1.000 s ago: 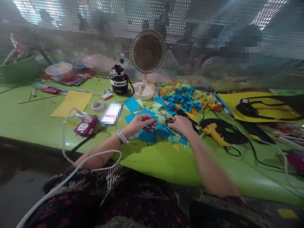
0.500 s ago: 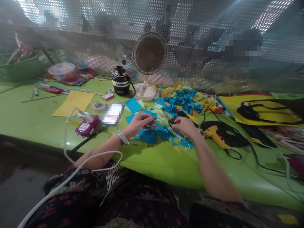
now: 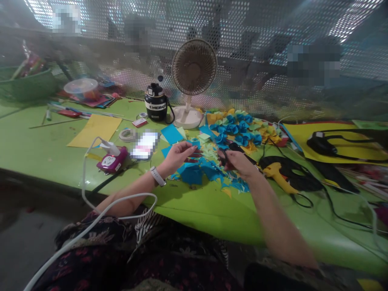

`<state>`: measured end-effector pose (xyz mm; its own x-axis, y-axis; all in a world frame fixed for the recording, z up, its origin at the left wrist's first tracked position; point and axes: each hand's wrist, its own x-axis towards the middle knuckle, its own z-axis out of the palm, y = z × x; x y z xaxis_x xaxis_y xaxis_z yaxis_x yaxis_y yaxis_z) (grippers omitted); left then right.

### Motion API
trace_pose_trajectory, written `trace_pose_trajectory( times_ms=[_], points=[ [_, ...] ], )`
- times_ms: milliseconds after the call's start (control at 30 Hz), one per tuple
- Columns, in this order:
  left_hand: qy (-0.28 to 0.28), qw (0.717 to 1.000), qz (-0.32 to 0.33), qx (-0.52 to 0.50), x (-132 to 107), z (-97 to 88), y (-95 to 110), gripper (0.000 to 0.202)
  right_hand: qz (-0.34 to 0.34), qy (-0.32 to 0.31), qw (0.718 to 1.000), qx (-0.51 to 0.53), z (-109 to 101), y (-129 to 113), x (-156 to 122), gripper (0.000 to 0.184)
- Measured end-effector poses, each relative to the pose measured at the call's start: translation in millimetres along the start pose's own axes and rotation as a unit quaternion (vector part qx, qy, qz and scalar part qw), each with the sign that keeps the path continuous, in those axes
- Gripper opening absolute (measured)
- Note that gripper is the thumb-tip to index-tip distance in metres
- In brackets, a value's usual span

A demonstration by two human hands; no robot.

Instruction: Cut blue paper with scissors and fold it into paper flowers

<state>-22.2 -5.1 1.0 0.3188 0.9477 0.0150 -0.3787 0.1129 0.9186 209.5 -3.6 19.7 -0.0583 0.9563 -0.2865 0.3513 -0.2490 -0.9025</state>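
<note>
My left hand (image 3: 181, 154), a white watch (image 3: 158, 176) on its wrist, is closed in a pinch above the paper pile. A small piece of blue paper (image 3: 195, 144) shows at its fingertips. Black-handled scissors (image 3: 223, 157) are gripped in my right hand (image 3: 238, 162), just to the right and apart from the left. The blades are hard to make out against the scraps. Cut blue paper (image 3: 190, 173) and pale green bits lie beneath both hands. Behind the right hand sits a heap of folded blue, yellow and green paper flowers (image 3: 232, 128).
A fan (image 3: 194, 68) and black jug (image 3: 155, 106) stand at the back. A phone (image 3: 145, 145), tape roll (image 3: 127, 135) and purple power adapter (image 3: 111, 161) are to the left. A yellow glue gun (image 3: 277, 176) lies right. A white cable (image 3: 121, 201) loops across my left forearm.
My right hand has turned the scissors, so the blades no longer show as plainly toward the left. My left hand stays nearly in place, with blue paper now clearer at its fingertips. The view shifted slightly.
</note>
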Motion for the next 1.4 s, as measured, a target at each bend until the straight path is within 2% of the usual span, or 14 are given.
trace_pose_trajectory(
  times_ms=[133,233,433,933,1400],
  points=[
    [0.003,1.0,0.014,-0.015,-0.6,0.2,0.2,0.042,-0.044,-0.122,0.992,0.0,15.9,-5.8,-14.5,0.053],
    [0.006,1.0,0.021,-0.019,-1.4,0.6,1.2,0.041,-0.069,-0.152,0.986,-0.007,27.1,-5.8,-21.0,0.049],
    [0.011,1.0,0.013,-0.024,-3.3,2.4,2.6,0.035,-0.092,-0.147,0.985,-0.018,32.3,-6.1,-23.9,0.047],
    [0.005,0.999,0.0,-0.038,-5.0,5.4,1.9,0.04,-0.109,-0.147,0.983,-0.018,36.3,-8.8,-27.5,0.05],
    [0.016,1.0,0.01,-0.018,-5.3,5.3,1.6,0.037,-0.121,-0.115,0.986,-0.012,37.4,-4.3,-24.2,0.052]
  ],
)
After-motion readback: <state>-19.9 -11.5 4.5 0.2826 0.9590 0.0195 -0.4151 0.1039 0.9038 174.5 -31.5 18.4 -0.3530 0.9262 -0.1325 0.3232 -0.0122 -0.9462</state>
